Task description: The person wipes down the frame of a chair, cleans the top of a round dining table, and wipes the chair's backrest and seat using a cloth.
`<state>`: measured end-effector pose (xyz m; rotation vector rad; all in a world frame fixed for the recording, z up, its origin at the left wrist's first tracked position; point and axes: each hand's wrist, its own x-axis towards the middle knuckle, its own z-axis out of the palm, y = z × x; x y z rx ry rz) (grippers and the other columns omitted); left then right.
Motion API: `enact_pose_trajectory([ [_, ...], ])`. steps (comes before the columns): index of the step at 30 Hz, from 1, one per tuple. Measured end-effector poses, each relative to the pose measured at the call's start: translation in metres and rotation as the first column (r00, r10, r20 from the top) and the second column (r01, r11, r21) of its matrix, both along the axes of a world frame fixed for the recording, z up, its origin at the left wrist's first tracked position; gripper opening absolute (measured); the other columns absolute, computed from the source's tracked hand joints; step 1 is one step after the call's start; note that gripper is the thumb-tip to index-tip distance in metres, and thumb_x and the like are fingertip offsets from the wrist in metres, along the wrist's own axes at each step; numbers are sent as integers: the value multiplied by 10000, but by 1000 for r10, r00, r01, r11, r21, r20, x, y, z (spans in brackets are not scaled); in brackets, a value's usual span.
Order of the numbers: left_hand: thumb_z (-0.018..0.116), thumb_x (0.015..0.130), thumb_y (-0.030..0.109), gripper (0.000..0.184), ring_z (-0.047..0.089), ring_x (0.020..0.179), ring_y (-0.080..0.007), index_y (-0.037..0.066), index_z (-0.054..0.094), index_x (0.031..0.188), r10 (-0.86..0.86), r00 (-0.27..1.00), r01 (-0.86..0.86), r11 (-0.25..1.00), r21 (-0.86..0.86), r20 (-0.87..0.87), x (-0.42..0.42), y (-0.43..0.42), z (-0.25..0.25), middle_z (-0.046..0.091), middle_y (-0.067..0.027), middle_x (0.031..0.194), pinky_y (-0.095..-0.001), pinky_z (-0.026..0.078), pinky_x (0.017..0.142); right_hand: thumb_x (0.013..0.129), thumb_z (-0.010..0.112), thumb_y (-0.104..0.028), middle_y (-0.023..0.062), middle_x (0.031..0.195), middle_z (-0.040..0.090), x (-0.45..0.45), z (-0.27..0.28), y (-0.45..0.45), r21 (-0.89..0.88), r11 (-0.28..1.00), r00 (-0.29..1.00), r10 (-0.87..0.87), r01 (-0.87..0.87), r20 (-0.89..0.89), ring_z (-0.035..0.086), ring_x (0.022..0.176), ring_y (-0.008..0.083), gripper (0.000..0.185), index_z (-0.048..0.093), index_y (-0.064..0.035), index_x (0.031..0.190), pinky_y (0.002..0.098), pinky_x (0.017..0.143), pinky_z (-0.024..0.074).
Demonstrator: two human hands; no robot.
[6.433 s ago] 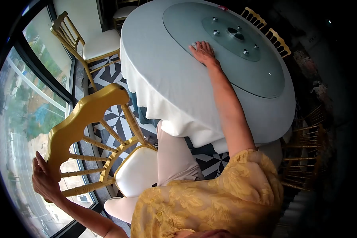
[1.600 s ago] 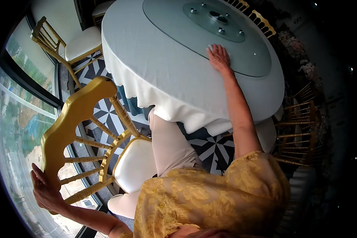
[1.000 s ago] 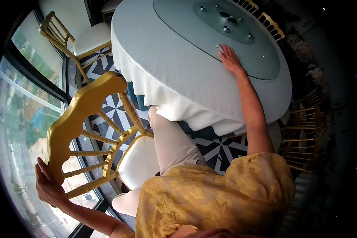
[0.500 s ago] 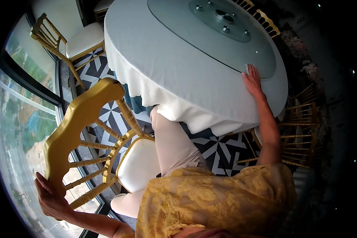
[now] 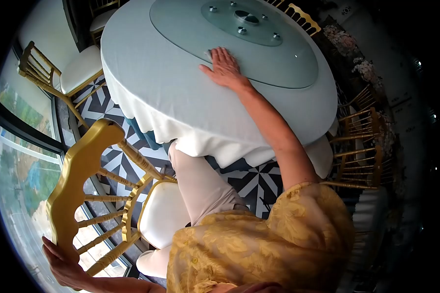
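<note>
My left hand (image 5: 66, 266) is closed round the top rail of a gold chair (image 5: 85, 163) with a white seat pad, at the lower left. Its fingers are partly hidden behind the rail. Across the table, my right hand (image 5: 225, 71) lies flat with fingers stretched, at the near rim of the round glass turntable (image 5: 278, 68). Something pale, perhaps a scrap of cloth (image 5: 209, 54), shows by its fingertips; most of it is hidden. The turntable rests on a round table with a white tablecloth (image 5: 146, 93). My leg is beside the chair's seat.
A smaller glass disc (image 5: 220, 22) with metal fittings sits over the turntable. Another gold chair (image 5: 80, 71) stands at the upper left by the window (image 5: 27, 190). More gold chairs (image 5: 357, 166) and pale flowers (image 5: 344, 41) line the right side.
My right hand has slid leftward along the turntable's near rim, the pale scrap moving with it. My left hand stays on the chair's top rail. The camera view has shifted somewhat.
</note>
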<state>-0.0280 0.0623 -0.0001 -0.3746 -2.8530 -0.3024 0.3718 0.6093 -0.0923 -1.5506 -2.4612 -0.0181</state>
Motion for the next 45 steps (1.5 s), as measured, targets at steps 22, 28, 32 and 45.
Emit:
enact_pose_trajectory([
  [22,339,980,641,624,680,915,-316,185,681,1234,-80,988,75,996,-39,-130,5,0,4,734,-65,1042,-413,504,770,954,269,-659,114,1431,437,268,-16,113,-56,895,893,-446,443,-68,350,1368,332,700,467,-142,1382,511,1127,276],
  [28,355,984,599,542,673,937,-339,267,591,1341,-56,993,50,997,-57,-104,-6,-5,-3,720,-62,1081,-455,504,759,970,305,-622,143,1373,470,301,-23,41,87,794,799,-600,602,-52,385,1329,350,672,478,-102,1360,506,1107,298],
  [32,376,976,590,534,665,955,-347,269,573,1354,-8,999,5,998,-59,-42,0,0,1,715,-67,1093,-459,500,772,954,361,-634,203,1378,453,222,-10,13,163,942,956,-294,294,-24,384,1324,379,735,442,-51,1393,506,1113,286],
  [45,698,849,319,779,683,1002,-296,278,292,1513,-364,817,114,863,-493,-448,-65,-49,-50,579,10,1380,-439,576,716,929,391,-653,231,1597,141,-48,-4,62,-103,992,987,-85,71,-135,59,1490,409,872,236,-18,1506,546,1193,60],
])
